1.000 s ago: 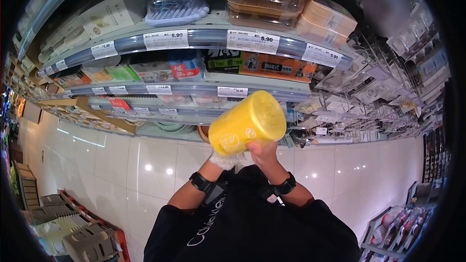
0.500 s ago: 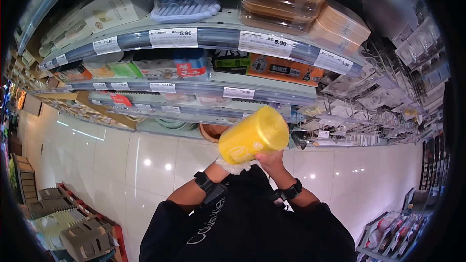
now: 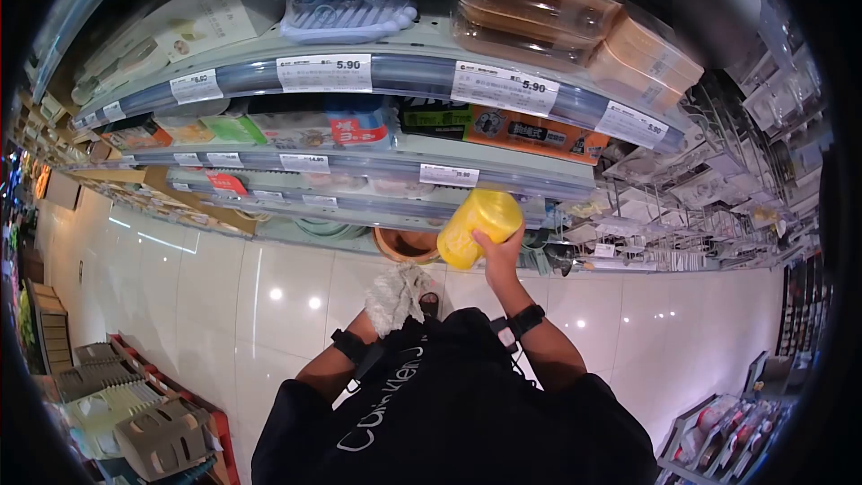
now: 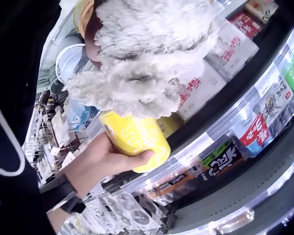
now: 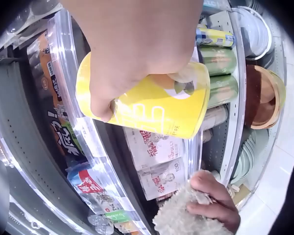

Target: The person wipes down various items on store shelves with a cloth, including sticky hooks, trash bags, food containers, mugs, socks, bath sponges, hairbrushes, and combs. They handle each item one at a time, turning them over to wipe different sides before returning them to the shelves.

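My right hand (image 3: 501, 256) grips a yellow cylindrical canister (image 3: 476, 224) with white lettering, holding it tilted in front of the lower shelves. The thumb lies along its side, and the right wrist view shows a coloured picture near one end of the canister (image 5: 161, 105). To its left and lower down, my left hand (image 5: 218, 200) holds a shaggy off-white cloth (image 3: 395, 296), its fingers curled over the edge. The cloth hides most of that hand in the head view. In the left wrist view, the cloth (image 4: 147, 58) overlaps the canister's upper end.
Curved shelves with price labels (image 3: 503, 87) run across the front. They carry a pale blue rack-like item (image 3: 348, 13), clear-lidded trays (image 3: 534, 9) and orange boxes (image 3: 534, 133). Low down sits a brown round container (image 3: 404, 245). Hanging goods (image 3: 718, 175) line the right side.
The canister has moved away from my left hand, now held by the right hand alone nearer the shelf. My left hand has drawn back left with the cloth, now more fully visible.
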Available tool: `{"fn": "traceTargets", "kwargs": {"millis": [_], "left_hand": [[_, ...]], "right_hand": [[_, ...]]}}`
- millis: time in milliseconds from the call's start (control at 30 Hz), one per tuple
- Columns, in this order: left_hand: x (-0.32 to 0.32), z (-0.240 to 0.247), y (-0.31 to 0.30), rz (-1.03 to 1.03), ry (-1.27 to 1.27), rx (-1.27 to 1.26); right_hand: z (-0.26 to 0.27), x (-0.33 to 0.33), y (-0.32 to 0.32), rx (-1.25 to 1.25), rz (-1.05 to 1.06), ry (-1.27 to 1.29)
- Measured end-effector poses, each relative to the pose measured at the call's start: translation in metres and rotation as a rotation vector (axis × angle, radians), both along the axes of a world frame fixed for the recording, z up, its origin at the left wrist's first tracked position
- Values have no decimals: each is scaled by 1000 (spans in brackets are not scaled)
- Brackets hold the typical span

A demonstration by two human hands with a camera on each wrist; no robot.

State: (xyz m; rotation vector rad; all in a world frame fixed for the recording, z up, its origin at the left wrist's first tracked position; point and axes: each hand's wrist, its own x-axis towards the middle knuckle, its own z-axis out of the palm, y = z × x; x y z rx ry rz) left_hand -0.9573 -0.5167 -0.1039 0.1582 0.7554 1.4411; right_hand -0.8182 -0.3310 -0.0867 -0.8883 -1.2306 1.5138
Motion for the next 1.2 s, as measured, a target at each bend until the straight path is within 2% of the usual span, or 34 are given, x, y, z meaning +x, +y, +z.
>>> {"fn": "traceTargets", "kwargs": {"millis": [67,100,167,200,267,300,367,400,433,467,500,533,567,600,667,700,767,800,833,867,900,967,1000,1033,1067,1133,1167,1200], "left_hand": [[3,-26,-9,102,745,95],[0,-11,-10,106,747,91],[-6,18,-13,-127,1923,153],[-7,16,-15,-121,1924,142],[-9,14,-20,-96,1474,-75],[-11,15,-24,-89,1475,-86],[-16,18,-32,-46,1609,4],[-16,13,-36,-41,1610,-5],[-16,4,-40,-27,1806,15],[-15,-1,-43,-13,2003,34],[-9,5,-45,-9,2005,23],[0,15,-45,116,1539,-27],[6,22,-48,224,1070,-70],[4,19,-51,224,1072,-82],[-1,10,-54,-152,2093,39],[5,8,-59,-155,2091,27],[20,7,-67,111,1281,-145],[20,10,-68,121,1286,-150],[19,13,-70,288,422,-139],[19,17,-72,411,-448,-99],[25,29,-72,424,-446,-96],[40,57,-69,615,-449,-211],[45,48,-69,625,-446,-206],[51,26,-73,605,-315,-252],[55,12,-77,582,-182,-301],[59,5,-85,524,-109,-265],[63,3,-88,461,-47,-223],[64,8,-85,468,-123,-233]], "right_hand": [[-1,-14,12,-60,-8,0],[0,-20,20,-54,-7,10],[-1,-33,34,-46,3,20],[-2,-40,39,-56,-55,-24],[0,-52,47,-68,-100,-67],[2,-57,49,-109,-107,-86],[-2,-66,61,-150,-105,-103],[-19,-68,75,5,-58,-257],[-35,-71,88,164,-10,-407],[-50,-73,98,165,-1,-404],[-66,-74,106,393,-43,-614],[-74,-74,111,622,-86,-820],[-76,-72,113,618,-75,-816],[-78,-69,113,626,-44,-752],[-77,-72,110,634,-5,-682],[-68,-71,107,554,31,-635],[-44,-66,95,478,75,-582],[-30,-61,83,358,32,-571],[-24,-55,70,238,-8,-559],[-34,-49,57,226,-89,-538],[-50,-40,45,211,-170,-518],[-61,-14,22,188,-13,-568],[-53,-6,10,149,98,-482],[-39,-1,-3,107,207,-395],[-27,2,-10,105,214,-387],[-5,8,-26,86,535,-381],[8,9,-33,84,536,-379],[20,9,-41,163,585,-371]]}}
